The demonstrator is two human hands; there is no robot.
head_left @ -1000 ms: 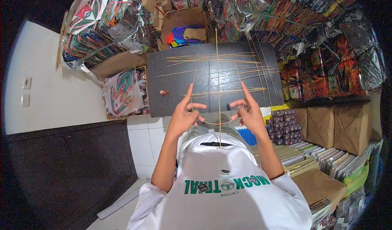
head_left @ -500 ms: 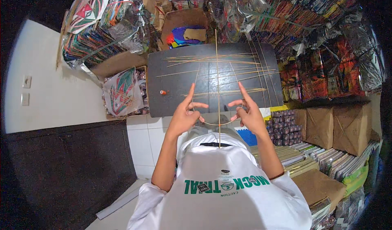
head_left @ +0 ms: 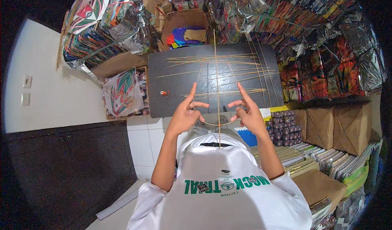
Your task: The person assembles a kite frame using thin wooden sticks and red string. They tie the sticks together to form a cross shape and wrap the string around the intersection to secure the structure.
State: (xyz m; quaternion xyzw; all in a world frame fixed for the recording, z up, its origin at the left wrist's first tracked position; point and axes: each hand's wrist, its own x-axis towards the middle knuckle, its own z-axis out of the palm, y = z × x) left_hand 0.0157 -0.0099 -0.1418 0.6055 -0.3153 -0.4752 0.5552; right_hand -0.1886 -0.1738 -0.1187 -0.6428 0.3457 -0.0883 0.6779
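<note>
Between my hands is a thin bamboo-like stick (head_left: 211, 124) bent into a deep U, its two ends pointing away from me over the table. My left hand (head_left: 183, 117) grips its left side between thumb and fingers, index finger stretched along it. On the other side, my right hand (head_left: 252, 116) pinches it the same way. A long straight stick (head_left: 217, 77) crosses the middle of the bend, where a small orange binding (head_left: 219, 125) shows. Its near end reaches my waist; the far end extends past the table's back edge.
Several loose thin sticks (head_left: 212, 59) lie on the dark table (head_left: 159, 107), with an orange thread spool (head_left: 164, 93) at its left. A box with a printed kite-like sheet (head_left: 121, 92) stands left. Wrapped bundles (head_left: 318, 74) and brown cartons (head_left: 351, 126) crowd the right.
Both hands stay almost still on the bent stick. Its two tips have come slightly closer together, and the straight stick's far end has shifted a little left.
</note>
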